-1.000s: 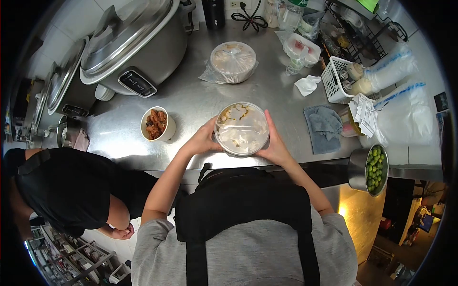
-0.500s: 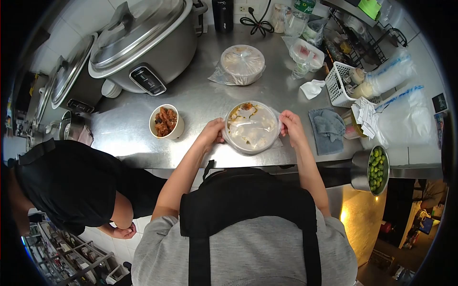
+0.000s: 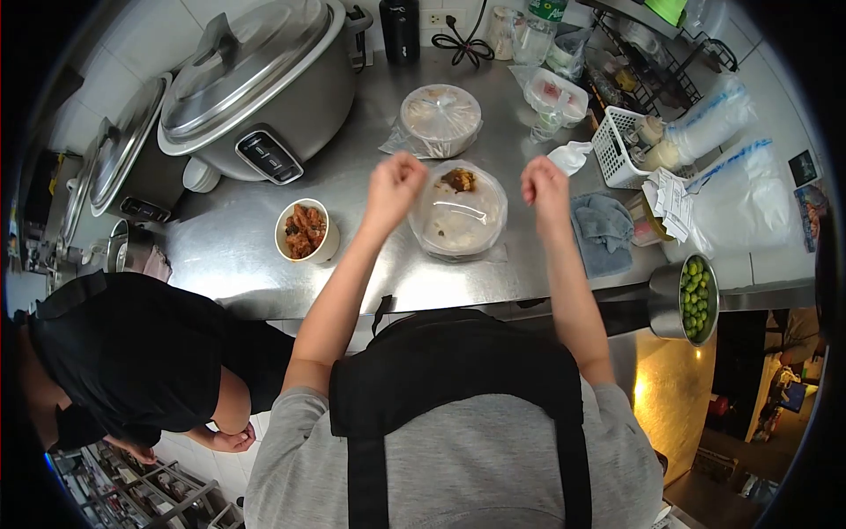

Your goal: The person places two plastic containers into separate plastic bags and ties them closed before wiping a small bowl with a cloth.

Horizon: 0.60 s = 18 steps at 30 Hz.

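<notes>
A round lidded bowl (image 3: 458, 212) stands on the steel counter between my hands, with brown food under its clear lid and thin clear plastic around its base. My left hand (image 3: 395, 189) is raised at the bowl's left, fingers closed in a pinch. On the other side my right hand (image 3: 545, 187) is also closed and raised, apart from the lid. Whatever either hand pinches is too thin or hidden to make out. Behind the bowl sits another one wrapped in clear plastic (image 3: 441, 119). An open paper cup of reddish-brown food (image 3: 306, 231) is at the left.
Large cookers (image 3: 256, 88) fill the back left. At the right are a blue-grey cloth (image 3: 602, 234), a white basket (image 3: 617, 150), plastic bags (image 3: 740, 203) and a pot of green fruit (image 3: 696, 300). A co-worker in black (image 3: 132, 353) stands at my left.
Both hands have left the bowl's sides and moved up and away from me, with fingers closed. The bowl appears slightly farther back, and the dark food under its lid looks different.
</notes>
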Each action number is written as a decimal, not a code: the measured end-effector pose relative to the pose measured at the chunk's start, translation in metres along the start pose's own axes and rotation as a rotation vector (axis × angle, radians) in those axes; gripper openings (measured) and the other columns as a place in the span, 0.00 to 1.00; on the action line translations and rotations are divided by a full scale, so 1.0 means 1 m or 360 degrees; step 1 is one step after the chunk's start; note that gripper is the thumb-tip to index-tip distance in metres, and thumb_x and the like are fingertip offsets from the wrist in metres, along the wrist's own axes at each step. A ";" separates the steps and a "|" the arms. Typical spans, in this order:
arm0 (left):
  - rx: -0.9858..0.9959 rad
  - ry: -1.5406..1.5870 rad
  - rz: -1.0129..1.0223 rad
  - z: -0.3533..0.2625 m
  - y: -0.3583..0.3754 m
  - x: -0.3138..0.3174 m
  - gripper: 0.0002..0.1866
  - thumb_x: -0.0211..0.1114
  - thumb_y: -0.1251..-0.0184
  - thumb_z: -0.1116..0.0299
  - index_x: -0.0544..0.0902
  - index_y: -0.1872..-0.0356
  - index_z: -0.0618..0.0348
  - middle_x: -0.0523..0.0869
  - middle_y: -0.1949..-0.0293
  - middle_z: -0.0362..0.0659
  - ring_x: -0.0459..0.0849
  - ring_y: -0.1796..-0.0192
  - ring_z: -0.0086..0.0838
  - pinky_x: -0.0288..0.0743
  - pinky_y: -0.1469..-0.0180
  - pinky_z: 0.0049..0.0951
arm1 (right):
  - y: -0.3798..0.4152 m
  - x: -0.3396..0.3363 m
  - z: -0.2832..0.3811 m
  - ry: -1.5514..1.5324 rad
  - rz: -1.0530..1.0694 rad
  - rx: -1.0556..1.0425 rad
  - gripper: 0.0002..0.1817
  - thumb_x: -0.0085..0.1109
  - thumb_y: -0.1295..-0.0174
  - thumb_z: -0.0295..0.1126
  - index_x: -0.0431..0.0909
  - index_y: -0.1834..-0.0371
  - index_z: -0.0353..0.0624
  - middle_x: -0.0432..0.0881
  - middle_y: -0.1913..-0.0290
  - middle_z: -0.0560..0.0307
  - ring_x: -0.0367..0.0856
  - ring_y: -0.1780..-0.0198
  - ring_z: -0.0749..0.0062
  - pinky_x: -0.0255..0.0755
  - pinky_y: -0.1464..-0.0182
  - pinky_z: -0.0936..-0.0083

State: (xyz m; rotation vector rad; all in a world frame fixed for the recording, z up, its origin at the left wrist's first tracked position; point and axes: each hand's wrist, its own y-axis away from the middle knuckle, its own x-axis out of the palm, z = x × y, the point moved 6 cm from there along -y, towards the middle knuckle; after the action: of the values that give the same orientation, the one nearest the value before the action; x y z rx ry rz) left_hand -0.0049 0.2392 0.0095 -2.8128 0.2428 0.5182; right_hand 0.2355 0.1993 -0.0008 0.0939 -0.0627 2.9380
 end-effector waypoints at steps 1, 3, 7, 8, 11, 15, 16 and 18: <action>-0.0088 0.0266 -0.0028 -0.006 -0.005 -0.011 0.07 0.62 0.45 0.71 0.75 0.73 0.63 0.76 0.83 0.38 0.70 0.81 0.17 0.64 0.78 0.21 | -0.010 -0.003 0.016 0.0085 0.0030 -0.0096 0.07 0.47 0.45 0.30 0.69 0.79 0.42 0.68 0.84 0.66 0.65 0.83 0.85 0.56 0.82 0.87; -0.0169 0.0529 -0.0047 -0.013 -0.016 -0.024 0.08 0.63 0.46 0.70 0.75 0.73 0.65 0.77 0.83 0.42 0.72 0.81 0.19 0.66 0.77 0.24 | -0.015 -0.002 0.019 0.0167 0.0050 -0.0199 0.08 0.49 0.45 0.32 0.69 0.78 0.41 0.70 0.83 0.63 0.68 0.83 0.83 0.58 0.81 0.86; 0.0132 -0.0495 0.0180 -0.023 -0.006 -0.006 0.09 0.61 0.44 0.69 0.76 0.68 0.64 0.79 0.79 0.43 0.76 0.77 0.21 0.68 0.76 0.23 | -0.002 0.017 -0.005 0.1223 0.0290 -0.0016 0.11 0.56 0.46 0.34 0.72 0.73 0.36 0.76 0.81 0.51 0.77 0.77 0.67 0.67 0.75 0.72; 0.0104 -0.0866 0.0410 -0.012 0.005 0.012 0.08 0.59 0.43 0.70 0.76 0.66 0.64 0.80 0.77 0.42 0.76 0.76 0.19 0.68 0.76 0.21 | 0.008 0.018 -0.019 0.1290 0.0455 0.0433 0.12 0.57 0.47 0.35 0.72 0.72 0.35 0.77 0.79 0.46 0.79 0.74 0.59 0.69 0.72 0.67; 0.0519 -0.0890 0.0004 -0.014 0.019 0.018 0.09 0.59 0.46 0.73 0.77 0.65 0.66 0.80 0.79 0.44 0.77 0.78 0.21 0.68 0.77 0.23 | 0.006 0.011 -0.006 0.1411 0.0205 -0.0225 0.08 0.55 0.47 0.32 0.73 0.70 0.37 0.76 0.79 0.43 0.77 0.73 0.49 0.67 0.69 0.61; 0.0070 -0.0153 0.0070 -0.015 0.004 0.000 0.08 0.55 0.48 0.77 0.78 0.67 0.67 0.76 0.87 0.41 0.73 0.85 0.20 0.65 0.80 0.23 | 0.002 0.004 0.022 0.1431 0.0013 -0.0476 0.04 0.51 0.45 0.28 0.74 0.71 0.39 0.76 0.77 0.41 0.76 0.71 0.46 0.66 0.70 0.59; 0.0073 -0.0156 0.0070 -0.020 0.004 -0.001 0.08 0.55 0.48 0.77 0.78 0.67 0.67 0.76 0.87 0.41 0.73 0.85 0.20 0.65 0.80 0.23 | -0.002 0.004 0.026 0.1428 0.0011 -0.0479 0.04 0.51 0.45 0.28 0.74 0.71 0.39 0.76 0.77 0.41 0.76 0.71 0.46 0.66 0.70 0.59; -0.0094 -0.0030 0.0069 -0.024 0.006 -0.004 0.08 0.53 0.48 0.76 0.80 0.69 0.66 0.78 0.86 0.45 0.76 0.85 0.23 0.67 0.78 0.25 | -0.004 0.003 0.047 0.1558 -0.0157 -0.0741 0.04 0.50 0.45 0.27 0.74 0.71 0.39 0.76 0.77 0.43 0.76 0.72 0.48 0.66 0.70 0.60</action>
State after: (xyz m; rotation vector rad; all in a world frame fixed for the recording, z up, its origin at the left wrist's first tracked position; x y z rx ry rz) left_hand -0.0020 0.2272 0.0311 -2.8642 0.2899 0.5700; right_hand 0.2361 0.2014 0.0464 -1.3134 -0.5456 2.4599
